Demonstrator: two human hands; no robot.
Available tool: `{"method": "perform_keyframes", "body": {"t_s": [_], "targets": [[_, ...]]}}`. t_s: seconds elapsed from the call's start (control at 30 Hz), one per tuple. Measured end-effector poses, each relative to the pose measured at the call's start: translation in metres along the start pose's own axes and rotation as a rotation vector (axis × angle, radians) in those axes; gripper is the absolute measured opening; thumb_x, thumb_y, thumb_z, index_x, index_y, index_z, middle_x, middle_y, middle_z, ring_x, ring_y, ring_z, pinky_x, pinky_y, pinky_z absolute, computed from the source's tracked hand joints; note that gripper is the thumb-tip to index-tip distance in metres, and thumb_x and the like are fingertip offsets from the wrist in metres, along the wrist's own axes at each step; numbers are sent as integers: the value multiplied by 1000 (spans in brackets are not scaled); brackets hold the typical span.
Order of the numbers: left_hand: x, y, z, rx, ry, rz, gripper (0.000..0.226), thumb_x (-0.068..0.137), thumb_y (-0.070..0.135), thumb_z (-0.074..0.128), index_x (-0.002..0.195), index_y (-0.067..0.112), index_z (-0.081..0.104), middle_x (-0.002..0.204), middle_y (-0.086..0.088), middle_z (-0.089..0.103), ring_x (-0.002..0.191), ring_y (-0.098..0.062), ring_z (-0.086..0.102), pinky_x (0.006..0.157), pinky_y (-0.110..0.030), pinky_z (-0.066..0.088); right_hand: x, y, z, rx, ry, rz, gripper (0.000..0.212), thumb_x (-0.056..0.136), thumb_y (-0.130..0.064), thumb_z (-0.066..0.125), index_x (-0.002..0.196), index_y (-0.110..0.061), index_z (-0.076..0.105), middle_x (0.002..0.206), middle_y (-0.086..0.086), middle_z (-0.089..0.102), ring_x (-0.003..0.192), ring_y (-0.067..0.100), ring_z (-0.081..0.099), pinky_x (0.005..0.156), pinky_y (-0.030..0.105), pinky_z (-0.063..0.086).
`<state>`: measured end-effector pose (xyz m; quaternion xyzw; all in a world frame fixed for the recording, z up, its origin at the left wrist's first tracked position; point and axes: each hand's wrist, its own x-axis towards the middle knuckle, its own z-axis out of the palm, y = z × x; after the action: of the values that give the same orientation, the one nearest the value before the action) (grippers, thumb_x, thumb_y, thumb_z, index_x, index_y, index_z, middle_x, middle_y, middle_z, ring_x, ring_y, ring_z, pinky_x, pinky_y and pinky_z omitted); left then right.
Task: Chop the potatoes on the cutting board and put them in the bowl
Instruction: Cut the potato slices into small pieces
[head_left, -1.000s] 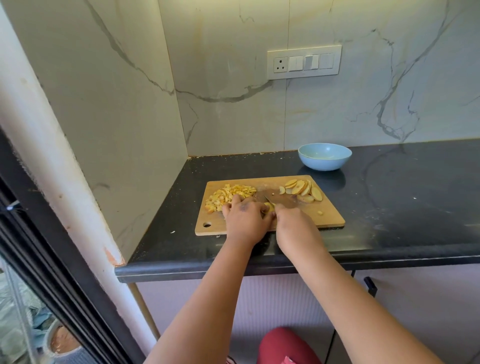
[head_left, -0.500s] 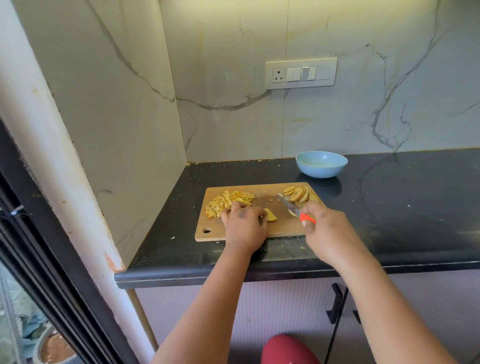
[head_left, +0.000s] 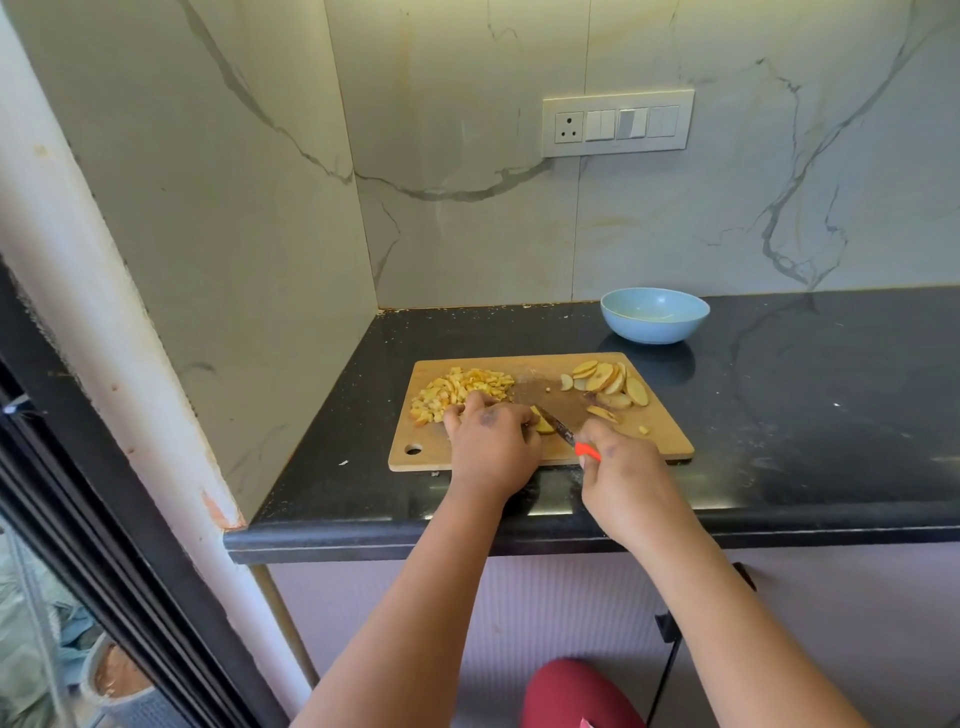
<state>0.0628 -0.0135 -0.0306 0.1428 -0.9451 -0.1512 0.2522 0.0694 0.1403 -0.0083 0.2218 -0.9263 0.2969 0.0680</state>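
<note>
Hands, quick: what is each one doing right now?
Left hand: curled fingers pin a potato piece to the cutting board.
Right hand: grips the knife by its orange handle.

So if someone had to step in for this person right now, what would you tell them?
Left hand presses down on a potato piece on the cutting board; its grip on it is mostly hidden.
Right hand grips the orange-handled knife, blade angled at that piece.
Done: a pile of diced potato lies at the board's far left.
Left: the potato slices at the far right are still uncut, and the blue bowl behind the board looks empty, so everything still needs moving in.
</note>
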Motion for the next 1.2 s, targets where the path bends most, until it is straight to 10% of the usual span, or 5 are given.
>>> {"method": "perform_keyframes", "body": {"t_s": [1.2], "targets": [[0,3,-3,22,-68,-44,29,95,31,45,106,27,71,106,9,68,117,-23,37,107,-50,18,-10,8,-5,-47,-46,0,16,97,-13,49,105,-26,46,80,-3,53,65,6,49,48,19,35]]}}
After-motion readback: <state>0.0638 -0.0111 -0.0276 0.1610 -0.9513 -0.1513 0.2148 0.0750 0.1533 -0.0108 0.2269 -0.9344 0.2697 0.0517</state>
